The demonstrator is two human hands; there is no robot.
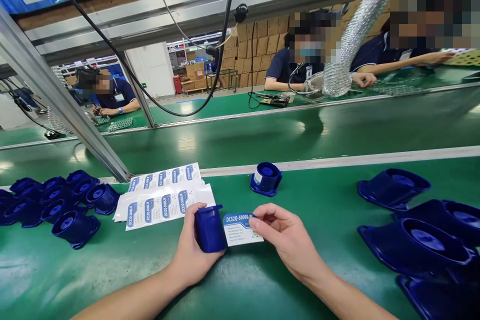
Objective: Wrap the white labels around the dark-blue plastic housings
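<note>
My left hand (195, 247) is wrapped round a dark blue plastic housing (210, 230), held on its side above the green bench. Between the thumb and fingers of my right hand (283, 235) is a white and blue printed label (243, 232), pinched at its right edge. The label's left edge lies close against the housing; whether it touches cannot be made out. Behind my left hand lie sheets of labels (161, 205), partly overlapping. A single blue housing with a label on its side (266, 178) stands beyond my right hand.
Several blue housings (75, 227) stand grouped at the left, and larger-looking ones (431, 240) at the right. A slanted metal post (90, 130) rises at the left. A black cable (180, 110) hangs ahead. Co-workers (300, 65) sit across the line.
</note>
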